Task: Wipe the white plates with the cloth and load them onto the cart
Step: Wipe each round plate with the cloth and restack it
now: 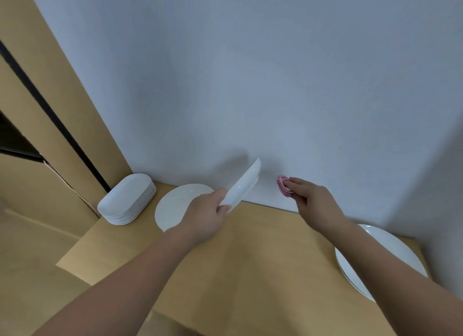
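My left hand (209,211) grips a white plate (244,185) by its near edge and holds it tilted up, edge-on, above the wooden table (250,260). My right hand (312,198) pinches a folded pink cloth (284,186) a short way to the right of that plate, apart from it. A round white plate (175,206) lies flat on the table under my left hand. A stack of oblong white plates (127,200) stands at the table's far left corner. More round white plates (370,250) are stacked at the right edge, partly hidden by my right forearm.
A white wall (250,85) rises directly behind the table. Tan wooden panels with a dark gap (50,110) stand to the left. The table's left edge drops off near the oblong stack. No cart is in view.
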Action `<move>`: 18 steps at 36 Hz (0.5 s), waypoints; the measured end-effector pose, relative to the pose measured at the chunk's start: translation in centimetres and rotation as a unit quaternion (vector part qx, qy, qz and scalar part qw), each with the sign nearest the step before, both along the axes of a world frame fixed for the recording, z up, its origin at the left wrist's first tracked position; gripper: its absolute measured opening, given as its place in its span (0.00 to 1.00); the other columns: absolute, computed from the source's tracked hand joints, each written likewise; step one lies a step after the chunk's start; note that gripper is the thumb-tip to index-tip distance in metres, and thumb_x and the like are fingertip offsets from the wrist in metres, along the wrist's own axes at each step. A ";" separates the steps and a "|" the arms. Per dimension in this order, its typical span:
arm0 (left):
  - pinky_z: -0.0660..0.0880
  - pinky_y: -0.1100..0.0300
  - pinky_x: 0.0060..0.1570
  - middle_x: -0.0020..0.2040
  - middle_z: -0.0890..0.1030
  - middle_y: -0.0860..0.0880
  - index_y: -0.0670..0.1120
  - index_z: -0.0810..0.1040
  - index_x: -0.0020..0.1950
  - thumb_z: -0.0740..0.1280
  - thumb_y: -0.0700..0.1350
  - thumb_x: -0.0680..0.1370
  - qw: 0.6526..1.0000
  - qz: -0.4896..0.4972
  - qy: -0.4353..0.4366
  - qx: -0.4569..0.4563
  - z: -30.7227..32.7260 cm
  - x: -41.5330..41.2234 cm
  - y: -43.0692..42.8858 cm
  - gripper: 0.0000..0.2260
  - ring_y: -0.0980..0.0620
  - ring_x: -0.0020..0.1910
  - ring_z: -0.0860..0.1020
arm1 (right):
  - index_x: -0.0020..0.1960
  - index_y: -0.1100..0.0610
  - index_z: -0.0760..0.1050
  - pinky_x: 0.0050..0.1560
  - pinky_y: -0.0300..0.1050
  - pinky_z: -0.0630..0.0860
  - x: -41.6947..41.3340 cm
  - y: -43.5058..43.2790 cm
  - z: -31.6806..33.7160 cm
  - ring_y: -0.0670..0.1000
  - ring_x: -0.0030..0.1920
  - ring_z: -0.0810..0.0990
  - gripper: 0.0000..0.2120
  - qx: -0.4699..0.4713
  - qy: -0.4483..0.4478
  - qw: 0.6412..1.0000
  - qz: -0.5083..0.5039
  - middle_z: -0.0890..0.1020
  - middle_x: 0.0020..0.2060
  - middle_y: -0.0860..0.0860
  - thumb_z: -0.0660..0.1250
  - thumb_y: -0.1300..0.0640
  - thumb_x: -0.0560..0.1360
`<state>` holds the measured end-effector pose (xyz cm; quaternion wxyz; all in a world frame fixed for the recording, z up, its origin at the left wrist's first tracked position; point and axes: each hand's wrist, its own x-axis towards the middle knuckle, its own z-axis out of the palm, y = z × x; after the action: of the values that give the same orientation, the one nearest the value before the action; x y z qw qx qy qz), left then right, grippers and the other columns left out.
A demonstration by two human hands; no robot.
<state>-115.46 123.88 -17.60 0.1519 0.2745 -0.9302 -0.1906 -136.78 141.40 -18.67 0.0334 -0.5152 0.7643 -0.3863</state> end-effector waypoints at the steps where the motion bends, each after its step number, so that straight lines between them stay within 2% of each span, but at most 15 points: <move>1: 0.61 0.60 0.28 0.31 0.71 0.53 0.49 0.70 0.49 0.62 0.46 0.80 0.999 -0.001 -0.010 -0.033 -0.2 0.4 -0.2 0.03 0.53 0.30 0.70 | 0.64 0.57 0.78 0.66 0.50 0.71 0.3 -0.1 0.3 0.51 0.66 0.75 0.19 0.000 0.010 1.000 0.004 0.76 0.66 0.48 0.61 0.71 0.77; 5: 0.54 0.60 0.26 0.28 0.66 0.54 0.49 0.72 0.49 0.61 0.47 0.80 0.990 -0.006 -0.059 -0.130 -1.1 1.9 -1.3 0.02 0.50 0.28 0.67 | 0.63 0.56 0.79 0.62 0.46 0.73 1.5 -0.6 1.2 0.54 0.61 0.78 0.21 -0.014 0.054 0.998 0.024 0.77 0.62 0.40 0.62 0.72 0.76; 10: 0.51 0.59 0.26 0.30 0.70 0.53 0.52 0.67 0.44 0.61 0.43 0.79 0.977 0.015 -0.127 -0.172 -2.4 3.9 -2.3 0.05 0.48 0.29 0.68 | 0.63 0.53 0.78 0.60 0.40 0.69 2.1 -0.9 1.5 0.53 0.56 0.78 0.22 -0.020 0.091 0.995 0.039 0.67 0.58 0.26 0.62 0.72 0.76; 14: 0.51 0.59 0.26 0.29 0.64 0.53 0.53 0.64 0.45 0.59 0.40 0.77 0.969 0.029 -0.160 -0.185 -3.1 5.0 -3.0 0.08 0.49 0.29 0.67 | 0.62 0.52 0.79 0.54 0.40 0.71 2.6 -1.3 1.4 0.54 0.52 0.78 0.22 -0.011 0.108 0.994 0.032 0.71 0.55 0.29 0.62 0.72 0.75; 16: 0.52 0.58 0.26 0.31 0.67 0.53 0.53 0.67 0.47 0.58 0.38 0.76 0.966 0.027 -0.176 -0.185 -3.4 5.4 -3.3 0.08 0.49 0.31 0.67 | 0.61 0.53 0.79 0.52 0.40 0.70 3.0 -1.5 1.4 0.54 0.50 0.78 0.22 -0.006 0.113 0.993 0.029 0.73 0.53 0.31 0.62 0.73 0.75; 18: 0.56 0.57 0.28 0.38 0.75 0.52 0.50 0.71 0.51 0.58 0.37 0.74 0.967 0.023 -0.183 -0.177 -3.9 5.7 -3.8 0.11 0.49 0.35 0.72 | 0.60 0.54 0.80 0.50 0.41 0.71 3.3 -1.6 1.3 0.54 0.49 0.78 0.22 -0.003 0.119 0.993 0.029 0.74 0.52 0.34 0.63 0.73 0.74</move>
<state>-109.77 120.08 -21.46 0.0298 0.2950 -0.9544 0.0337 -133.45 139.76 -17.37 -0.0482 -0.5793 0.7465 -0.3239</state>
